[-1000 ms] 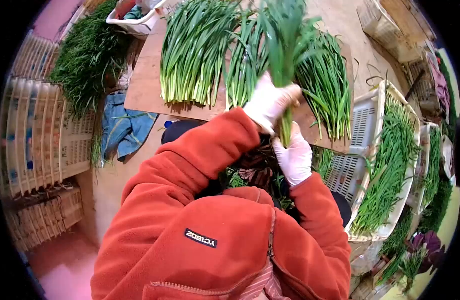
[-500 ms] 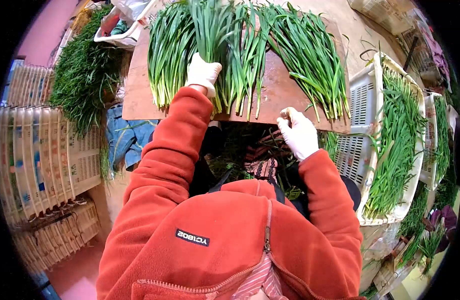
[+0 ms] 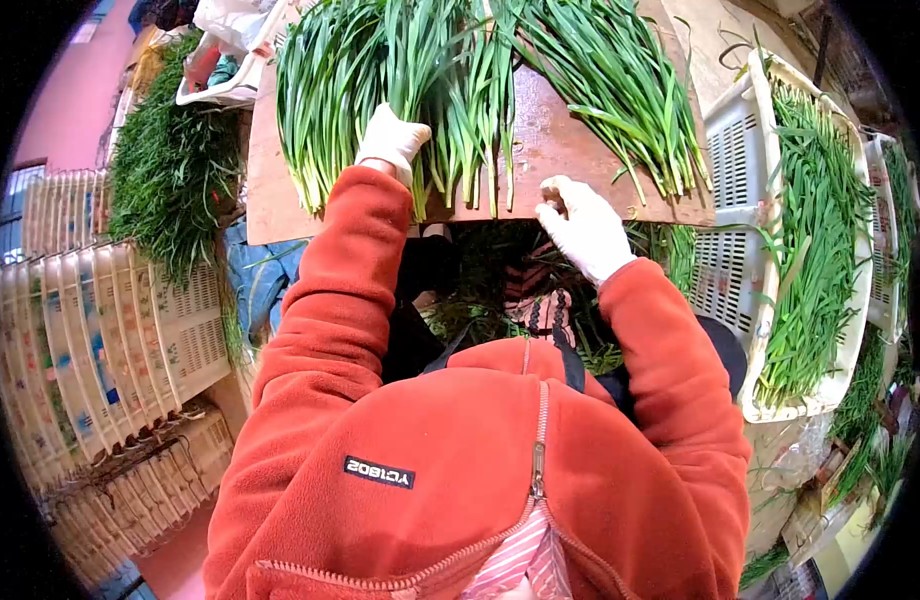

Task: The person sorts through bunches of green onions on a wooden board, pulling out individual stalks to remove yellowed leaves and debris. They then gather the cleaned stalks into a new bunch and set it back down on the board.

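Observation:
Long green leafy stalks (image 3: 325, 110) lie in bunches on a brown board (image 3: 555, 130), their pale ends toward me. My left hand (image 3: 390, 140), in a white glove, is closed around some stalks in the left pile. A separate bunch (image 3: 630, 100) lies at the board's right. My right hand (image 3: 585, 228), also gloved in white, is at the board's front edge between the piles. Its fingers are curled with thumb and forefinger near each other; whether something small is between them cannot be made out.
White crates of greens (image 3: 815, 250) stand at the right. Stacked pale crates (image 3: 110, 340) are at the left, below a dark green heap (image 3: 170, 160). A white basket with bags (image 3: 230, 75) sits at the upper left. Blue cloth (image 3: 255, 285) hangs beside the board.
The whole view has shifted slightly. My right hand has moved a little left and up to the board's edge. My left hand remains on the stalks, which now lie lower.

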Demonstrator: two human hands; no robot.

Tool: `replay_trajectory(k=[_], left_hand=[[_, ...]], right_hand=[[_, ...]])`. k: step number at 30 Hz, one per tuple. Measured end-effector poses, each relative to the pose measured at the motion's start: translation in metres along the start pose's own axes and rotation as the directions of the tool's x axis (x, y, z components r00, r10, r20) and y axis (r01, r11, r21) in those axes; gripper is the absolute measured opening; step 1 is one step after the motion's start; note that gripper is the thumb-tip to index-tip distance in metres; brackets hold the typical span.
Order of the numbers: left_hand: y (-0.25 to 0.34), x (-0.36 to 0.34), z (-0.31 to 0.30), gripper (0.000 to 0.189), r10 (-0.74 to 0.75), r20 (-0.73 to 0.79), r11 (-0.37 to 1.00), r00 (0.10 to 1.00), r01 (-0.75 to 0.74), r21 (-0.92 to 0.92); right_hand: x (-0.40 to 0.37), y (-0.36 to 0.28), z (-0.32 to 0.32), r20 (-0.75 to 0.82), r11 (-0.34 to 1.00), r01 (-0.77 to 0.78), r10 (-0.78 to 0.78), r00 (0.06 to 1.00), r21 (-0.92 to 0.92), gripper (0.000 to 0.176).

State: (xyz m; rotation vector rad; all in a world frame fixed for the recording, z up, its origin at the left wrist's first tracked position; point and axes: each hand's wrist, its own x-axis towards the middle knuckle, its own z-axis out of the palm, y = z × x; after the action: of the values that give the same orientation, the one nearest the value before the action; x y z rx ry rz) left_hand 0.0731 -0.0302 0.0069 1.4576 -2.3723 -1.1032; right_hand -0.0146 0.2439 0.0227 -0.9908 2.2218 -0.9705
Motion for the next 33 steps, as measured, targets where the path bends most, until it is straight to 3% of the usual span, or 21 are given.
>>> replay_trajectory(k=[1, 3, 4, 5, 7, 8, 12, 14, 17, 21, 22, 23, 25, 27, 28, 29, 31, 33], left_hand=[[-0.001, 0.004, 0.002, 0.049, 0.004, 0.001, 1.000, 1.000, -0.004, 0.000], [-0.002, 0.006, 0.007, 0.055, 0.103, 0.230, 0.962, 0.968, -0.039, -0.270], [-0.003, 0.003, 0.017, 0.055, 0.122, 0.097, 0.960, 0.988, -0.093, -0.263], [0.022, -0.017, 0.012, 0.039, 0.209, 0.155, 0.894, 0.965, -0.124, -0.430], [0.021, -0.011, 0.025, 0.044, 0.124, 0.315, 0.809, 0.941, 0.087, -0.581], [0.032, -0.022, 0.028, 0.040, 0.174, 0.283, 0.773, 0.943, 0.048, -0.633], [0.029, -0.013, 0.041, 0.033, 0.153, 0.281, 0.864, 0.947, 0.009, -0.503], [0.020, -0.005, 0.043, 0.045, 0.157, 0.135, 0.951, 0.978, -0.113, -0.286], [0.005, 0.002, 0.054, 0.059, 0.134, 0.036, 0.905, 0.990, -0.107, -0.412], [0.021, -0.018, 0.052, 0.105, 0.080, -0.089, 0.997, 0.993, -0.079, 0.014], [0.041, -0.034, 0.046, 0.100, 0.010, -0.118, 0.991, 0.993, 0.006, 0.137], [0.038, -0.035, 0.042, 0.101, 0.106, -0.102, 0.993, 0.989, -0.100, 0.060], [0.040, -0.034, 0.042, 0.104, 0.106, -0.203, 0.987, 0.973, -0.079, 0.137], [0.046, -0.038, 0.033, 0.104, 0.153, -0.176, 0.988, 0.972, -0.156, -0.003], [0.034, -0.029, 0.042, 0.099, 0.087, -0.247, 0.993, 0.965, -0.064, 0.099], [0.016, -0.015, 0.049, 0.092, 0.137, -0.260, 0.990, 0.956, -0.128, 0.051], [0.021, -0.019, 0.049, 0.086, 0.130, -0.317, 0.991, 0.939, -0.111, 0.079], [0.022, -0.017, 0.042, 0.091, 0.134, -0.241, 0.991, 0.961, -0.125, 0.054]], right_hand=[[0.003, 0.003, 0.004, -0.004, 1.000, -0.001, 0.001, 1.000, 0.000, 0.030], [0.006, 0.007, 0.010, 0.011, 0.991, 0.087, -0.089, 0.996, 0.099, 0.033], [0.007, 0.006, 0.010, -0.001, 0.985, 0.124, -0.125, 0.992, 0.122, 0.037], [0.008, 0.007, 0.012, -0.007, 0.985, 0.121, -0.121, 0.993, 0.121, 0.037], [0.009, 0.009, 0.018, -0.088, 0.981, 0.134, -0.123, 0.989, 0.138, 0.041], [0.012, 0.000, 0.008, 0.052, 0.972, -0.003, -0.009, 0.999, 0.234, 0.043], [0.018, 0.016, 0.020, -0.087, 0.983, 0.049, -0.034, 0.996, 0.177, 0.045], [0.015, 0.019, 0.019, -0.098, 0.986, 0.048, -0.033, 0.995, 0.162, 0.046], [0.014, 0.016, 0.017, -0.081, 0.989, -0.014, 0.026, 0.996, 0.149, 0.048], [0.012, 0.019, 0.022, -0.181, 0.995, 0.103, -0.103, 0.978, -0.010, 0.047], [0.011, 0.018, 0.022, -0.170, 0.992, 0.122, -0.121, 0.978, 0.000, 0.047], [0.010, 0.018, 0.020, -0.158, 0.990, 0.139, -0.136, 0.978, 0.005, 0.048], [0.007, 0.010, 0.013, -0.137, 0.996, 0.086, -0.083, 0.987, 0.015, 0.048], [0.004, 0.010, 0.003, -0.196, 0.983, 0.178, -0.184, 0.963, -0.047, 0.048], [0.006, 0.008, -0.003, -0.216, 0.988, 0.131, -0.146, 0.965, -0.081, 0.046], [0.011, 0.019, -0.007, -0.347, 0.960, 0.237, -0.275, 0.897, -0.149, 0.043], [0.014, 0.008, -0.046, -0.428, 0.982, 0.184, -0.188, 0.884, -0.049, 0.041], [0.013, 0.006, -0.088, -0.525, 0.997, 0.081, -0.073, 0.848, -0.008, 0.040]])
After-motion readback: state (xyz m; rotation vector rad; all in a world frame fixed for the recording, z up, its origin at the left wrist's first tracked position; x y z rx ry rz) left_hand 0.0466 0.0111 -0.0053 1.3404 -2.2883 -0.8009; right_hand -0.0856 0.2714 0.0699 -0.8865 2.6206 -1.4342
